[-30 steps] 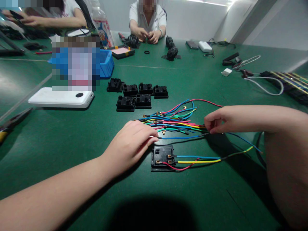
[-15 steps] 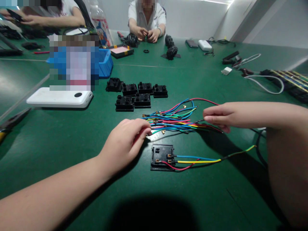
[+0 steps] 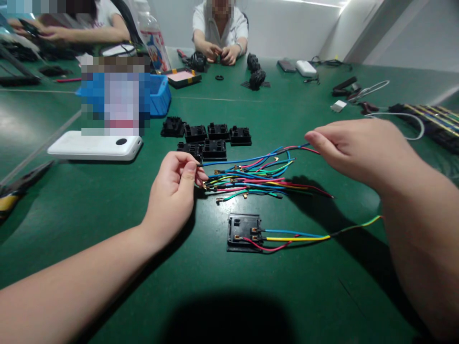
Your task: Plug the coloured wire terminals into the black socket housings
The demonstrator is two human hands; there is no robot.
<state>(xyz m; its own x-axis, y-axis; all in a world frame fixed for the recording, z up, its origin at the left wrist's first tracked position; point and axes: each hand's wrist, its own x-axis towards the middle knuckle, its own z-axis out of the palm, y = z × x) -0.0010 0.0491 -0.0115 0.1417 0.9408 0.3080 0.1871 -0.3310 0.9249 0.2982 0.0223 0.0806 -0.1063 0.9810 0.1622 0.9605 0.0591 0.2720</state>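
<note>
A blue wire (image 3: 229, 163) is stretched above a bundle of coloured wires (image 3: 258, 180) with brass terminals at their ends. My left hand (image 3: 177, 184) pinches its left end between thumb and fingers. At the other end, my right hand (image 3: 346, 145) is closed on the same wire, the fingertips partly hidden behind the thumb and palm. Nearer me lies a black plastic panel (image 3: 236, 229), back side up. Blue, yellow and red wires are attached to its terminals and run right, joining a green-yellow wire (image 3: 371, 221) that passes behind my right forearm.
Several black plastic socket modules (image 3: 215, 148) sit beyond my left hand. A white power bank (image 3: 93, 145), pliers (image 3: 21, 193), a blue bin (image 3: 159, 98) and a bottle (image 3: 153, 40) are left. Opposite, a person (image 3: 219, 36) works with both hands; another is at far left.
My right hand has risen and now holds the blue wire's right end up. My left hand has moved left and slightly away from me, drawing the wire's other end off the bundle.
</note>
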